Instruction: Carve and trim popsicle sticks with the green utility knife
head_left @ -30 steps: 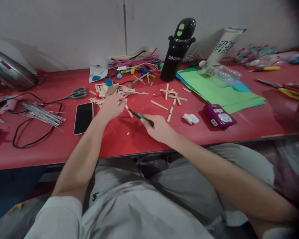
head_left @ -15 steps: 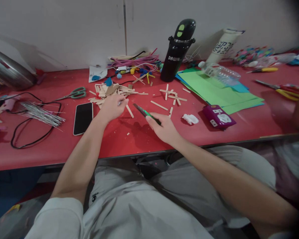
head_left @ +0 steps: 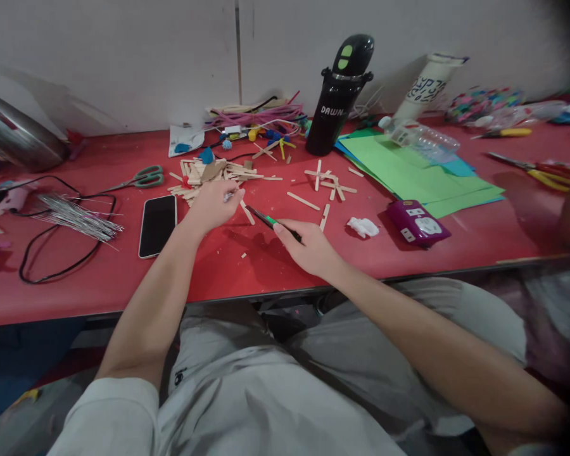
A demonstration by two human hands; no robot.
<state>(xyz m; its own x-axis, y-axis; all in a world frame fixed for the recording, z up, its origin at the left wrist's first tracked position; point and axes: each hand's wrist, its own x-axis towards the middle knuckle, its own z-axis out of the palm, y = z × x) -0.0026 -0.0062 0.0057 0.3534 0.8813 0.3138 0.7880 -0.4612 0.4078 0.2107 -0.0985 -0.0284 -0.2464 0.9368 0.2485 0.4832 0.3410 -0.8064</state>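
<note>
My right hand (head_left: 310,248) rests on the red table (head_left: 99,278) and grips a green and black utility knife (head_left: 267,219), its tip pointing up and left toward a wooden stick (head_left: 247,213). My left hand (head_left: 213,202) sits just left of that stick with its fingers curled around a small pale piece that I cannot make out. A heap of cut wooden sticks (head_left: 209,172) lies right behind the left hand. More loose sticks (head_left: 327,180) are scattered beyond the right hand.
A black phone (head_left: 158,216) lies left of my left hand, with scissors (head_left: 140,180), a black cable (head_left: 66,253) and thin wires (head_left: 78,216) further left. A black bottle (head_left: 341,95), green paper sheets (head_left: 408,174), a purple power socket (head_left: 417,222) and a white wad (head_left: 363,226) lie to the right.
My right hand lifted the knife slightly to the right, then brought it back down with the tip near the stick. The left hand has barely moved.
</note>
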